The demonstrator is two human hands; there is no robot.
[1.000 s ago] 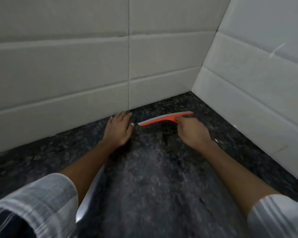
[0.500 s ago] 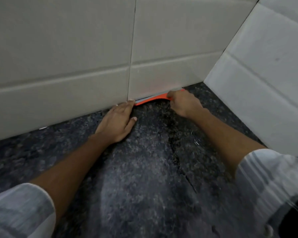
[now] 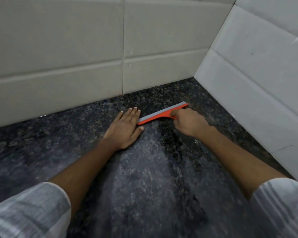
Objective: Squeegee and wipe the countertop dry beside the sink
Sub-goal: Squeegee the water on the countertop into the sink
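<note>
An orange squeegee point(image 3: 159, 114) with a grey rubber blade lies across the dark speckled countertop point(image 3: 144, 177), a little way out from the back wall. My right hand point(image 3: 187, 123) is closed around its handle, which is mostly hidden by the fingers. My left hand point(image 3: 126, 127) rests flat on the counter, fingers together, its fingertips just left of the blade's left end. A darker wet streak point(image 3: 169, 140) runs down the counter below the blade.
Pale tiled walls point(image 3: 93, 66) meet in a corner at the back right, with the right wall point(image 3: 256, 83) running close alongside my right arm. Striped sleeves show at the bottom corners. No sink is in view.
The squeegee was against the foot of the back wall half a second ago; it now sits pulled toward me, away from the wall. My left hand stayed flat beside it.
</note>
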